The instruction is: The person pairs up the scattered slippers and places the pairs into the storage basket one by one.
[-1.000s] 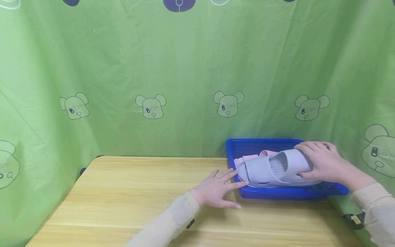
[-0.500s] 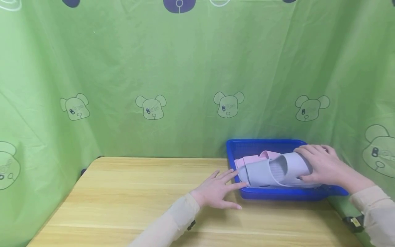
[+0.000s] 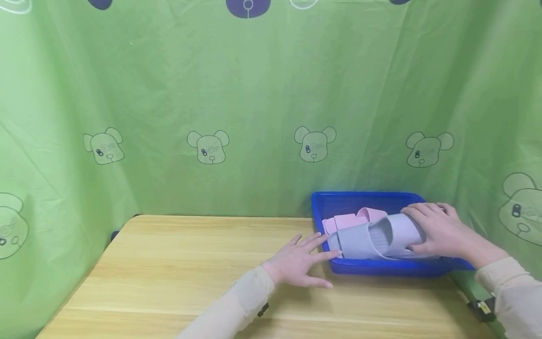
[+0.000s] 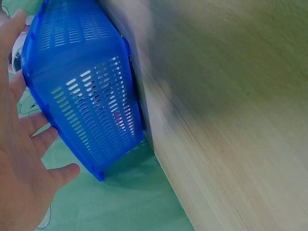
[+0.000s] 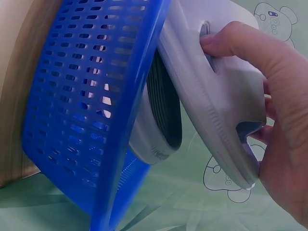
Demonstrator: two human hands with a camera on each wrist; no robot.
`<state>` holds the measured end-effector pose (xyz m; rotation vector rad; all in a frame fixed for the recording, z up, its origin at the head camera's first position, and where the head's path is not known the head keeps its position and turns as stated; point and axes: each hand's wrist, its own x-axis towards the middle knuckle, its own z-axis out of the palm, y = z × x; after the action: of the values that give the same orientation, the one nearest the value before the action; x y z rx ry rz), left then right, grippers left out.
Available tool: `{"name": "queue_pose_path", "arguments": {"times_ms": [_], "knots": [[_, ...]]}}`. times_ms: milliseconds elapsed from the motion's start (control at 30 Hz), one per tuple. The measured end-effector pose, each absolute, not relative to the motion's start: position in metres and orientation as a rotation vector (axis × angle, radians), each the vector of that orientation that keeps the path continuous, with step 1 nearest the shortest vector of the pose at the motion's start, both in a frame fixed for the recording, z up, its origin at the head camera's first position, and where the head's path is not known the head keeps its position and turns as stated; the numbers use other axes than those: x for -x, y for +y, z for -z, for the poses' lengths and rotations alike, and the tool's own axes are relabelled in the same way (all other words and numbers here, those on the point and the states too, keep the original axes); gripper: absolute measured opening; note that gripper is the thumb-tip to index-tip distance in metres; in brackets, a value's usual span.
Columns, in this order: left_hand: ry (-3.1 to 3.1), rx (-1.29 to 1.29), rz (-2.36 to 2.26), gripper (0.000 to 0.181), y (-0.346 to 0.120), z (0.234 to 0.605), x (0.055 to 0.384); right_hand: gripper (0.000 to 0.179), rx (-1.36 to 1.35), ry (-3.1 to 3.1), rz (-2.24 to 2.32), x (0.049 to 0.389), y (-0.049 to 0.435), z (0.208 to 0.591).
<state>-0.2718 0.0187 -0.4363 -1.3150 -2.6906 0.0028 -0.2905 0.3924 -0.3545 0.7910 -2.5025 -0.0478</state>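
My right hand (image 3: 440, 233) grips a grey slipper (image 3: 357, 241) by its toe end, the thumb hooked into an opening on its side. The slipper lies lengthwise over the near side of a blue basket (image 3: 381, 268). Under it, the right wrist view shows the end of another slipper (image 5: 163, 115) with a dark ribbed insole, partly behind the basket wall. A pink slipper (image 3: 347, 220) sits behind the grey one, mostly covered. Fingers spread, my left hand (image 3: 296, 263) has its fingertips at the basket's left rim.
The basket stands at the right end of a wooden table (image 3: 190, 263), close to its back edge. Green curtain (image 3: 254, 94) printed with bear heads hangs behind the table and on both sides.
My right hand has brought the grey slipper slightly down and toward me, so more of the pink slipper shows. My left hand stays in place.
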Motion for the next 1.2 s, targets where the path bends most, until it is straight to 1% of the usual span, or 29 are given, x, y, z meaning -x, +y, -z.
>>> {"name": "queue_pose_path", "arguments": {"times_ms": [533, 833, 1200], "knots": [[-2.702, 1.313, 0.036, 0.079, 0.0189, 0.4350, 0.2715, 0.088, -0.773, -2.526, 0.126, 0.2881, 0.3949, 0.3542], [-2.701, 1.315, 0.039, 0.080, 0.0190, 0.4361, 0.2722, 0.086, -0.821, -2.484, 0.085, 0.2879, 0.3935, 0.3553], [-2.706, 1.320, 0.053, 0.079, 0.0187, 0.4361, 0.2712, 0.090, -0.856, -2.434, 0.055, 0.2869, 0.3924, 0.3597]]}}
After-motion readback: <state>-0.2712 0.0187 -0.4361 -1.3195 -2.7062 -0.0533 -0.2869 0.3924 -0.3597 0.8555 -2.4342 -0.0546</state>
